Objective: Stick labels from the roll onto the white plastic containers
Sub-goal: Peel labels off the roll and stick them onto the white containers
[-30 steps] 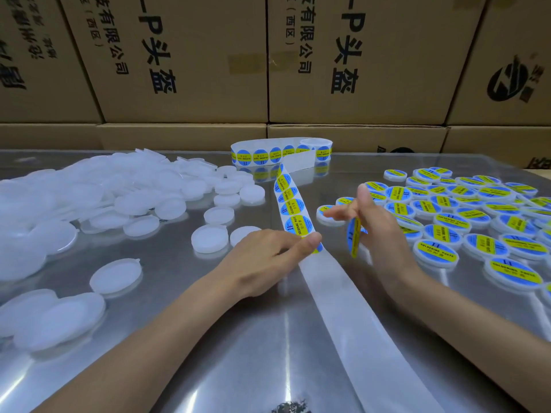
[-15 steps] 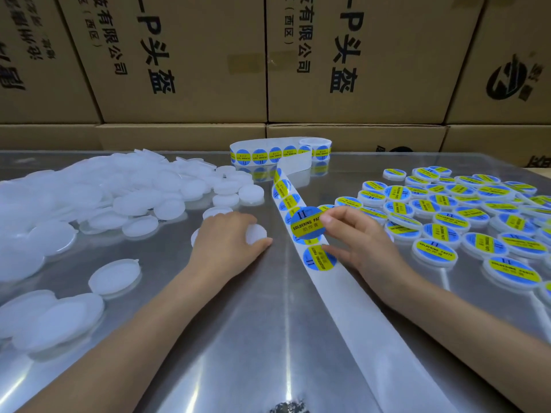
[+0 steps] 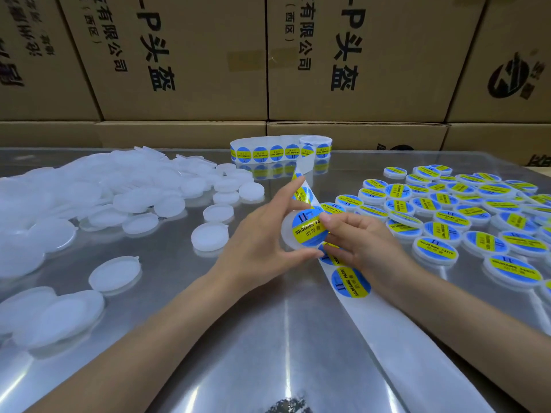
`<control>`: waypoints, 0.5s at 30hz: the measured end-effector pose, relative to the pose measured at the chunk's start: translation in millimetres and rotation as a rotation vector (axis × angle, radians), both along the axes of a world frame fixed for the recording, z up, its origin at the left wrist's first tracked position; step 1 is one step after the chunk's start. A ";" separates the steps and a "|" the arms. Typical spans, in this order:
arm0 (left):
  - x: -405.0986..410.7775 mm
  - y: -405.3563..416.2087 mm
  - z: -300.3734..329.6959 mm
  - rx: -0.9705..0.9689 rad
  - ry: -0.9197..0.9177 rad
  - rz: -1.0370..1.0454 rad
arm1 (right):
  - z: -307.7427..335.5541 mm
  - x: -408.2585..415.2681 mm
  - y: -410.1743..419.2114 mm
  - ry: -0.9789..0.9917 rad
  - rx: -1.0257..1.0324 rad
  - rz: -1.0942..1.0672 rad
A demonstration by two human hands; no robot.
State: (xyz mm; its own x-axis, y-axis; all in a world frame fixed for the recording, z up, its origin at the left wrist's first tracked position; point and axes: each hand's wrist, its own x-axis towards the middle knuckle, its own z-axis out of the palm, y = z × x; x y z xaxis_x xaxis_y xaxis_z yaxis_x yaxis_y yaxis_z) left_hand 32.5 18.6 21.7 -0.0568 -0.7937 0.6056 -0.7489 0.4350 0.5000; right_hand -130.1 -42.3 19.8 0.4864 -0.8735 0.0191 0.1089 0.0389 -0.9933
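Head view looks down on a shiny metal counter (image 3: 167, 338) with both hands raised just above it at the middle. The left hand (image 3: 262, 245) grips a white plastic container (image 3: 290, 234) by its rim, thumb underneath at the near edge and fingers (image 3: 287, 192) curled over the far edge, tilting its face toward the camera. A blue-and-yellow label (image 3: 308, 228) lies on that face. The right hand (image 3: 363, 245) comes in from the right, its fingertips (image 3: 326, 219) pressing on the label's right edge, so the container sits between the two hands. Beneath them the white backing strip (image 3: 411, 353) runs from the label roll (image 3: 281, 150) at the back of the counter toward the near right edge, with another label (image 3: 350, 281) on it just below the right hand. Unlabelled containers (image 3: 89, 198) are heaped to the left, labelled containers (image 3: 465, 216) spread to the right. Cardboard boxes (image 3: 185, 61) stand behind.
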 end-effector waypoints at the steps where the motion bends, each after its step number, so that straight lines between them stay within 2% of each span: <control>1: -1.2 0.7 0.6 -0.005 0.003 -0.001 | -0.1 0.3 0.4 0.000 0.009 0.004; 15: -6.7 3.3 3.6 -0.012 -0.010 -0.005 | 3.1 0.8 1.5 0.031 0.040 -0.012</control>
State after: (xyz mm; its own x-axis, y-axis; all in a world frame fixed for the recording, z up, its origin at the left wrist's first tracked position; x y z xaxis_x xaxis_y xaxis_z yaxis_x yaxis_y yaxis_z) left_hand 25.8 21.8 25.2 -0.0664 -0.7862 0.6143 -0.7516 0.4444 0.4874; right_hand -129.3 -40.8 22.9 0.4753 -0.8793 -0.0311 0.0785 0.0776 -0.9939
